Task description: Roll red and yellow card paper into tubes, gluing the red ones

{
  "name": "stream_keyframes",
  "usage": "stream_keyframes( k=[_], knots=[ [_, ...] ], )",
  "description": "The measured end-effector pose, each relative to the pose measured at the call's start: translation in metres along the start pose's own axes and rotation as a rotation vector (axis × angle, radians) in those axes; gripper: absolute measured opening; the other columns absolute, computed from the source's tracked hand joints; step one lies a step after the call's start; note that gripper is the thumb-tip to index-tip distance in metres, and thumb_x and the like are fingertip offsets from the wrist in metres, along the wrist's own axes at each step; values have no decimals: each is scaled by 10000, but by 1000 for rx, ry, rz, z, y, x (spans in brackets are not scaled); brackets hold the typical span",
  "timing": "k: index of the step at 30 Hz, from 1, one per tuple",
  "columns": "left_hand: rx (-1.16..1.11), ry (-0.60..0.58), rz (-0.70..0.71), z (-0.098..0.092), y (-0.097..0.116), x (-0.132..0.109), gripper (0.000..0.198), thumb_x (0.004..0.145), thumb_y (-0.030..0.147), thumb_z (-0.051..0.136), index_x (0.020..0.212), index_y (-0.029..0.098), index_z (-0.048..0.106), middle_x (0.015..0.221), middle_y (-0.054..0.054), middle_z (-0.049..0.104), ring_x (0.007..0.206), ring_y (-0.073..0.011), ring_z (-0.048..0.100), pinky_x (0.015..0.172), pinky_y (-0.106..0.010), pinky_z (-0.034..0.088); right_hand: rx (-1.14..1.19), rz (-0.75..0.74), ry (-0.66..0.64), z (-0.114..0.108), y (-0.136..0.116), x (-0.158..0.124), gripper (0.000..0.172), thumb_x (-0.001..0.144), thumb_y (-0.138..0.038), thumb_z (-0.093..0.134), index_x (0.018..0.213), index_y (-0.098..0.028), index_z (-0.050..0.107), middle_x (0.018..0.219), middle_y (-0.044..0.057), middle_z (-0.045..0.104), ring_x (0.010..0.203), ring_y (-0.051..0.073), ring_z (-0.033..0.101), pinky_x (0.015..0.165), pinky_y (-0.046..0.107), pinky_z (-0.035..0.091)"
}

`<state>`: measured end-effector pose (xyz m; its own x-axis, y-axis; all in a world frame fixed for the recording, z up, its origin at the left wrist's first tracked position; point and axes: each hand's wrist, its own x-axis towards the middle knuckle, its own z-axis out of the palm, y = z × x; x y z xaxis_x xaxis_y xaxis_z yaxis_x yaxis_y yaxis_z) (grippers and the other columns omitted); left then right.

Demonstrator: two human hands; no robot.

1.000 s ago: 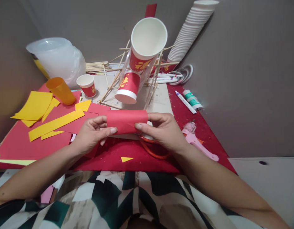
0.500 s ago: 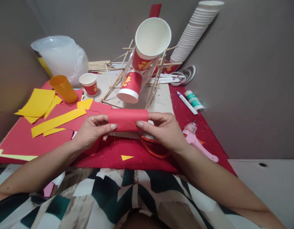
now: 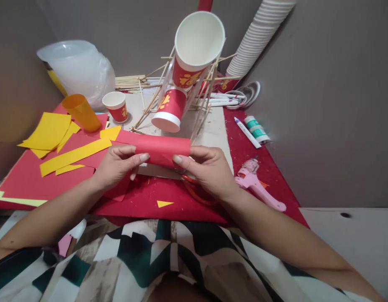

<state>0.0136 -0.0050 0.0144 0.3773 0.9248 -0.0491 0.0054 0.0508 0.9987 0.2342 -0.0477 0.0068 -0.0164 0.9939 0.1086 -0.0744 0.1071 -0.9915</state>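
Both hands hold a rolled piece of red paper [image 3: 161, 149] above the red table [image 3: 181, 205]. My left hand [image 3: 116, 165] pinches its left end, thumb on top of the curl. My right hand [image 3: 205, 167] pinches the right end, thumb pressed on the front. Under my right hand lie orange-handled scissors [image 3: 194, 191], mostly hidden. Just behind the roll stands a frame of wooden sticks [image 3: 156, 100] carrying a large tilted paper cup [image 3: 195, 46] and a smaller upturned red cup [image 3: 169, 110].
Yellow paper strips [image 3: 71, 155] and sheets lie on red paper at the left, by an orange cup [image 3: 80, 111] and a small red cup [image 3: 116, 105]. A pink glue gun [image 3: 255, 184], a glue stick [image 3: 256, 129] and a pen [image 3: 246, 132] are at the right. Stacked white cups [image 3: 257, 35] lean at the back.
The view shifted slightly. Both hands and the red roll moved a little to the left and up; their grip on it stays the same.
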Motion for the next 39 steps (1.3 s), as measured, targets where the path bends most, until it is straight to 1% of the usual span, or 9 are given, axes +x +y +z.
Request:
stream_keyframes(
  k=[6,10,13,16,21,26,29,32,39],
  knots=[
    [-85,-15,-27,-4,-3,1,382,719,351,886,551,149,609,419,73,502,319,-40,486,368,-138,315,-45,-111,-8,0,0,-1,163,786,-363,791,871,-233,841,869,12,802,813,206,730,770,318,590],
    [-128,-33,-54,-5,-4,1,304,717,335,889,627,152,663,444,78,529,322,-45,499,358,-135,330,-94,-150,33,-3,1,2,186,776,-373,789,860,-216,842,881,25,804,810,210,729,742,315,593],
    [-191,36,-65,-4,-2,1,299,635,329,937,691,156,700,488,77,580,311,-38,471,331,-141,325,-117,-147,51,-5,2,3,218,778,-393,789,868,-200,839,847,32,796,772,201,719,695,308,588],
    [-234,90,-73,-3,0,1,365,552,334,973,736,158,712,487,78,595,297,-39,446,315,-149,317,-126,-140,42,-6,4,2,212,786,-387,790,871,-199,838,820,33,788,756,193,713,667,295,576],
    [-233,46,-130,-2,5,0,397,571,355,964,631,145,633,416,70,548,312,-54,493,349,-133,333,-123,-155,-1,-6,9,2,143,804,-334,785,900,-246,842,914,21,814,832,198,742,765,304,588],
    [-216,0,-210,2,10,-1,446,582,388,959,570,132,593,399,44,551,328,-53,518,393,-122,369,-149,-185,-34,-5,6,1,158,822,-345,765,916,-242,840,956,21,814,895,223,750,813,332,597],
    [-204,-26,-218,3,12,-2,466,590,405,954,546,128,582,395,31,553,335,-52,518,401,-121,373,-170,-192,-41,-4,2,0,171,820,-366,762,890,-230,838,960,30,811,901,232,747,818,338,594],
    [-224,-21,-214,2,11,-1,457,583,378,959,546,127,579,413,33,562,345,-61,534,401,-127,378,-177,-212,-46,-5,2,0,164,828,-365,757,887,-233,835,945,36,807,881,227,739,805,337,585],
    [-312,-6,-210,-7,6,7,419,537,318,979,582,141,602,425,43,577,340,-79,546,376,-140,412,-186,-270,9,-8,3,1,127,802,-353,777,794,-230,809,813,30,775,771,187,708,739,316,567]
  ],
)
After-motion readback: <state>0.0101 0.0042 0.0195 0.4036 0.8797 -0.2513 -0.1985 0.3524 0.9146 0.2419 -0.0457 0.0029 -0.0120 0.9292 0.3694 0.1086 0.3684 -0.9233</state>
